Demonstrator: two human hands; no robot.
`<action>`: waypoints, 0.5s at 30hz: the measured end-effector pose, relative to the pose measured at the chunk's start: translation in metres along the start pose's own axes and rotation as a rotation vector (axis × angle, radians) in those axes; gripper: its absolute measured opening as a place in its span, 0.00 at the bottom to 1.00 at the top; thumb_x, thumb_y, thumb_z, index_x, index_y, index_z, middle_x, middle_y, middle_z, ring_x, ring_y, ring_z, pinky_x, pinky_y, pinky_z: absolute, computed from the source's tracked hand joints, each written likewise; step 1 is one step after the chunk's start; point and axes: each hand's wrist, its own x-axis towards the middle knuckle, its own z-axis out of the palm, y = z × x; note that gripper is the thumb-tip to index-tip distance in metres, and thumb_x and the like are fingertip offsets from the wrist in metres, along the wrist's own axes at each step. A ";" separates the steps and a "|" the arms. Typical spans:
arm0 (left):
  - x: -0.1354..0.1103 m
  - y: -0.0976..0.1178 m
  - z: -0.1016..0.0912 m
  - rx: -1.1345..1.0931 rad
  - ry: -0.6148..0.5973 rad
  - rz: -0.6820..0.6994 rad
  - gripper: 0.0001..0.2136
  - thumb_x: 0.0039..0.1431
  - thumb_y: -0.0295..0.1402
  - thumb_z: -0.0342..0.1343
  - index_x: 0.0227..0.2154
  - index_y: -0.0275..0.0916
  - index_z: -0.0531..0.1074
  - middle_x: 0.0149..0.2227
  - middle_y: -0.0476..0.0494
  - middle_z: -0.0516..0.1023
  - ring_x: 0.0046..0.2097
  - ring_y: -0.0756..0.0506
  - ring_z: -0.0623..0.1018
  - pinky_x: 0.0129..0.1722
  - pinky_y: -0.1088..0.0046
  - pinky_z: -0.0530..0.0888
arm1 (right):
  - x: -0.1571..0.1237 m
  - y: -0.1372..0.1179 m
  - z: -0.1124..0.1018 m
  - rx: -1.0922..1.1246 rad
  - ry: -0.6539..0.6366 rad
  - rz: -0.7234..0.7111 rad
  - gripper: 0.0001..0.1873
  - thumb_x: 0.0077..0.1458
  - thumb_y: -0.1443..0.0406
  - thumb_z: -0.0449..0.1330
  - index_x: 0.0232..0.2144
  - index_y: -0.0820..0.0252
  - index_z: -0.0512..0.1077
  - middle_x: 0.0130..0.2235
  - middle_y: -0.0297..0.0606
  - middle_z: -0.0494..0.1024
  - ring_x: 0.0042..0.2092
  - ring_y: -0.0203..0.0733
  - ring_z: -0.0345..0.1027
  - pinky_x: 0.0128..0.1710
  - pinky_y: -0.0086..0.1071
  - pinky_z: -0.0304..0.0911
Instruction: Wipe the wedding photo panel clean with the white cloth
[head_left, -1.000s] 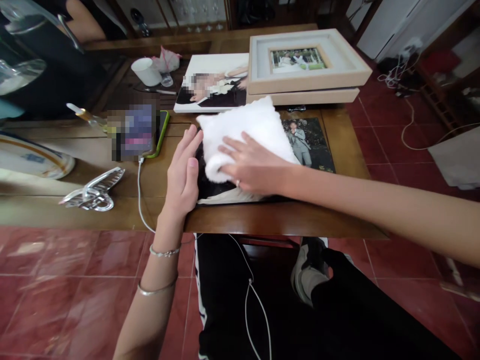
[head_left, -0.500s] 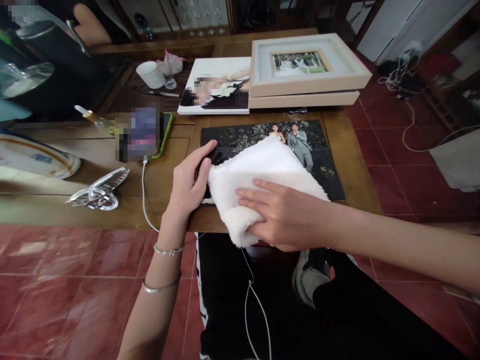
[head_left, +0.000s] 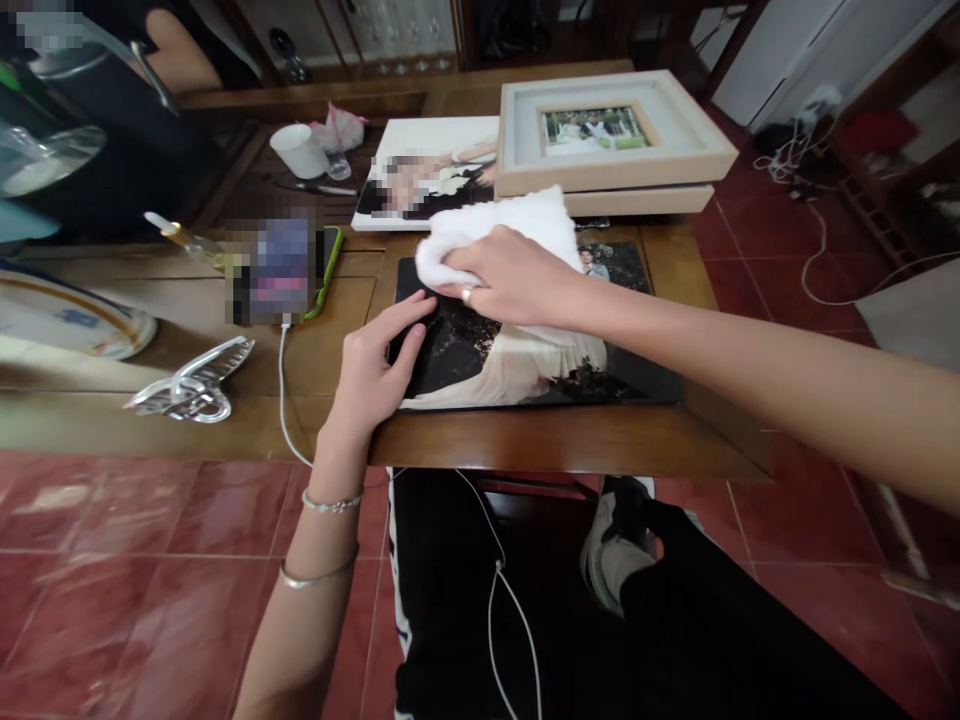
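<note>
A dark wedding photo panel (head_left: 465, 350) lies flat on the wooden table in front of me. My right hand (head_left: 517, 275) grips a bunched white cloth (head_left: 540, 215) and presses it on the panel's far left part; the cloth covers some of the picture and spreads past the far edge. My left hand (head_left: 382, 360) rests at the panel's left edge, thumb and fingers apart, holding nothing but touching the panel. Part of the pictured couple is hidden behind the cloth and my right forearm.
Behind the panel are a white-edged photo print (head_left: 382, 190) and stacked pale picture frames (head_left: 615, 180). To the left lie a phone (head_left: 326, 270) on a cable, a clear hair claw (head_left: 195, 385) and a plate (head_left: 75, 315). A white cup (head_left: 298, 150) stands farther back.
My right hand has moved the cloth away from me, from the panel's near edge to its far edge, uncovering the lower picture. My left hand has stayed at the left edge.
</note>
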 end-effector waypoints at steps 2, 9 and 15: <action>-0.001 -0.002 0.000 0.012 0.013 0.001 0.15 0.68 0.38 0.50 0.53 0.45 0.75 0.56 0.46 0.76 0.58 0.41 0.75 0.61 0.57 0.69 | 0.017 -0.009 0.003 -0.004 0.006 -0.035 0.13 0.64 0.65 0.50 0.39 0.60 0.75 0.40 0.43 0.79 0.40 0.47 0.73 0.35 0.34 0.60; -0.001 -0.003 0.000 -0.011 0.011 0.019 0.14 0.68 0.36 0.51 0.53 0.45 0.75 0.56 0.47 0.77 0.58 0.41 0.75 0.62 0.59 0.69 | 0.012 -0.015 -0.003 -0.054 -0.037 -0.003 0.14 0.59 0.68 0.51 0.40 0.62 0.76 0.45 0.46 0.78 0.41 0.49 0.74 0.35 0.35 0.61; 0.001 0.002 -0.002 -0.035 -0.009 0.037 0.14 0.68 0.34 0.51 0.53 0.44 0.74 0.56 0.46 0.76 0.61 0.43 0.73 0.63 0.59 0.68 | -0.042 0.027 -0.011 -0.066 -0.058 0.128 0.15 0.58 0.66 0.51 0.39 0.65 0.76 0.38 0.50 0.79 0.39 0.56 0.71 0.41 0.45 0.62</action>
